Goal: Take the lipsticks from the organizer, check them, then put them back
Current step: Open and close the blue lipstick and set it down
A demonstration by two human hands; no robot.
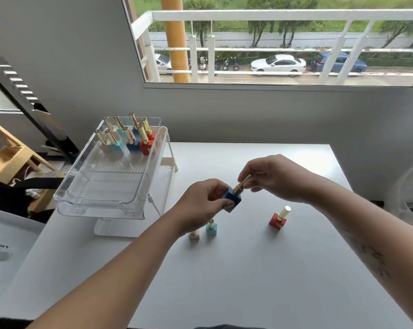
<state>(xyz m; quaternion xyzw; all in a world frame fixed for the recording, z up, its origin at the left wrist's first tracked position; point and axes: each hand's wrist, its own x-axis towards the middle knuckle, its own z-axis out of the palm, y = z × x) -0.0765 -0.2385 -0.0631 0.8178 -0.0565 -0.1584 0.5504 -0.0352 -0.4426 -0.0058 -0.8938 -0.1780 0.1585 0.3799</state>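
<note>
Fingers of the left hand (204, 205) are clamped round the square dark-blue base of a lipstick (234, 197), held tilted above the white table (248, 281), while the fingertips of the right hand (275, 178) pinch its gold cap end from the other side. Both hands meet over the middle of the tabletop, forearms reaching in from the near edge.

Far left, a clear plastic organizer tray (101, 195) sits raised on a white stand (112, 230) at the table's left side. Its near half holds nothing but the ribbed floor; the far end carries a cluster of lipsticks (127, 136) standing upright with gold caps up. I can make out pale beige, light-blue, dark-blue and red bases among them, packed close together, the red ones at the right end against the tray wall.

Moving right along the table, below the left wrist, a beige-based lipstick (194, 235) stands just beside a light-blue-based lipstick (211, 227); the wrist partly hides the beige one's cap. Well apart from these, further right under the right forearm, a red-based lipstick (279, 219) stands alone, its pale gold cap up.

Behind the table, a wide window (272, 43) shows a white railing and parked cars.
</note>
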